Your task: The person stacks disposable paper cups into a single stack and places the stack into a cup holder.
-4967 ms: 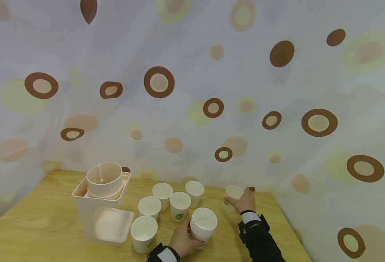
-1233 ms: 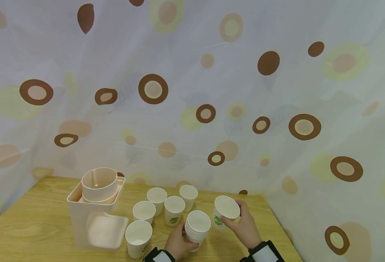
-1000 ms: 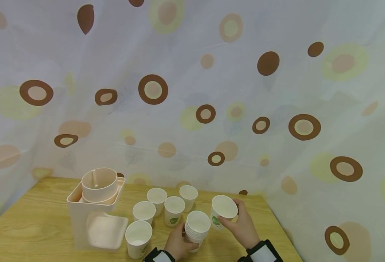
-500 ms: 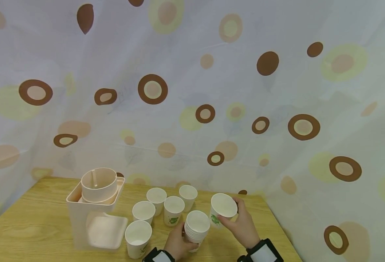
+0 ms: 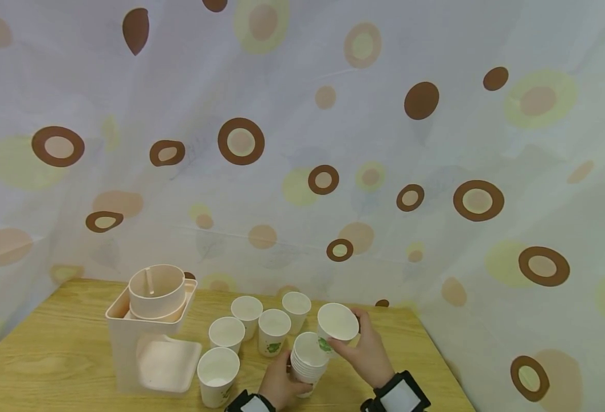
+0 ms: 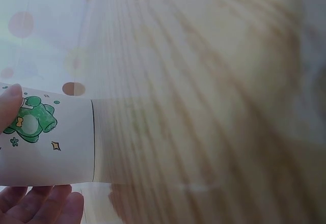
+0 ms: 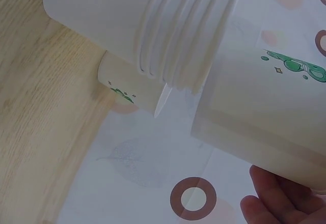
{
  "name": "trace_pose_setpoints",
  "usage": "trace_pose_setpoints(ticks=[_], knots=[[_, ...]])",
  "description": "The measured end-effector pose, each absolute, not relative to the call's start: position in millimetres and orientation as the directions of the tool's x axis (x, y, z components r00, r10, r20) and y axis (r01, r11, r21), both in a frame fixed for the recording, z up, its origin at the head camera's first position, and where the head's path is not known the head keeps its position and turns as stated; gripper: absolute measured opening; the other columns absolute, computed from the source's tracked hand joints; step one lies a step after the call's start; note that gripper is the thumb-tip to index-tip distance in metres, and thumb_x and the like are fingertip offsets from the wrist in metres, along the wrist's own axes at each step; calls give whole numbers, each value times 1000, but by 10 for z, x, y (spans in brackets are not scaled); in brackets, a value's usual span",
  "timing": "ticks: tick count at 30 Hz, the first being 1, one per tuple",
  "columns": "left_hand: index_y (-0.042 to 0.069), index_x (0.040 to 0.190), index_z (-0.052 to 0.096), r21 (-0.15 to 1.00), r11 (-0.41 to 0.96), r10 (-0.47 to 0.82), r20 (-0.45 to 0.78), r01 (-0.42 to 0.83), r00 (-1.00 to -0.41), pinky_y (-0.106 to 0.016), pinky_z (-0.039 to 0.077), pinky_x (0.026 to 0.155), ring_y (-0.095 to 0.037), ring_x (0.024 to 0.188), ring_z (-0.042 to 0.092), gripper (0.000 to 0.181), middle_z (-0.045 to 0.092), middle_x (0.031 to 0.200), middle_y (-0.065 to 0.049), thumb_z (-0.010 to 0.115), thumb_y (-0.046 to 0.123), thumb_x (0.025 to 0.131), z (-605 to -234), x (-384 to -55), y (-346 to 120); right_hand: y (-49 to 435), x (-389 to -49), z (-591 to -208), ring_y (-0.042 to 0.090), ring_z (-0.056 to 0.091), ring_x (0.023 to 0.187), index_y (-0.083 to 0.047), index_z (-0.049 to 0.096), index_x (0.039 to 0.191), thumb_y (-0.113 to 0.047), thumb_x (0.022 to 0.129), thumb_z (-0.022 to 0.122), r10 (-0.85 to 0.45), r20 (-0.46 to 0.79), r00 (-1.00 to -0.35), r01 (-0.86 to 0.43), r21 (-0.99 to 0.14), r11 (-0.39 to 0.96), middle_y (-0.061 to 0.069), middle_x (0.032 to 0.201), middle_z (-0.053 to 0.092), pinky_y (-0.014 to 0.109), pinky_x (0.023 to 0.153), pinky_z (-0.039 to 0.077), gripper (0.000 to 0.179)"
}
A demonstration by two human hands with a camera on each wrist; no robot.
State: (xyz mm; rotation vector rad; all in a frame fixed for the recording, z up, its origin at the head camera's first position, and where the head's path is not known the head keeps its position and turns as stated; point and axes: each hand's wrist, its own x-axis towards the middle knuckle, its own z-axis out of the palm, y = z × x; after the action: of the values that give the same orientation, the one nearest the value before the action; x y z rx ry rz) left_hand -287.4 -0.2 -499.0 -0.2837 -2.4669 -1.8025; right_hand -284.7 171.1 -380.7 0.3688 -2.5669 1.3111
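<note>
In the head view my left hand (image 5: 280, 383) grips a stack of nested white paper cups (image 5: 308, 359) near the table's front. Its fingers (image 6: 43, 203) and thumb show around the outer cup (image 6: 71, 142), printed with a green animal, in the left wrist view. My right hand (image 5: 366, 353) holds a single white paper cup (image 5: 337, 322) by its side, mouth up and slightly tilted. This cup overlaps the stack's right edge in the head view. From the right wrist, the held cup's base (image 7: 214, 122) is close beside the stacked rims (image 7: 188, 35).
Several white paper cups stand upright left of the stack, among them a front cup (image 5: 218, 375) and a back cup (image 5: 296, 309). Farther left is a pale pink container (image 5: 142, 349) with a round vessel (image 5: 157, 289) inside. A patterned sheet (image 5: 281, 200) hangs behind the wooden table (image 5: 39, 355).
My right hand has brought the single cup from the table's back right toward the stack, moving further left in the last half second. My left hand keeps its grip on the stack.
</note>
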Motion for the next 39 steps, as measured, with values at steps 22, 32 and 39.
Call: trace_pose_setpoints(ticks=[22,32,39], knots=[[-5,114,52,925,311,116,191,219,-975,-41,50,78,-27,91,59,60,63,103,-14,82,7,64,-4989,-2865,-13,1514,-2836,-3932,26,57,103,3,43,123,-20,71,80,-193,332,-923,-382,-747,544,15,114,61,45,88,45,68],[-5,113,53,930,298,117,190,216,-975,-48,50,80,-31,93,60,59,63,105,-17,81,5,64,-4994,-2872,-7,1478,-2840,-3974,28,57,104,6,43,122,-20,70,80,-205,330,-922,-387,-747,541,17,113,60,46,88,45,68],[-5,113,53,924,305,122,202,230,-972,-44,51,78,-29,92,60,58,64,104,-16,82,7,64,-5008,-2871,-9,1449,-2818,-4005,28,57,104,6,44,122,-19,70,80,-194,314,-929,-368,-747,554,17,113,60,45,88,46,68]])
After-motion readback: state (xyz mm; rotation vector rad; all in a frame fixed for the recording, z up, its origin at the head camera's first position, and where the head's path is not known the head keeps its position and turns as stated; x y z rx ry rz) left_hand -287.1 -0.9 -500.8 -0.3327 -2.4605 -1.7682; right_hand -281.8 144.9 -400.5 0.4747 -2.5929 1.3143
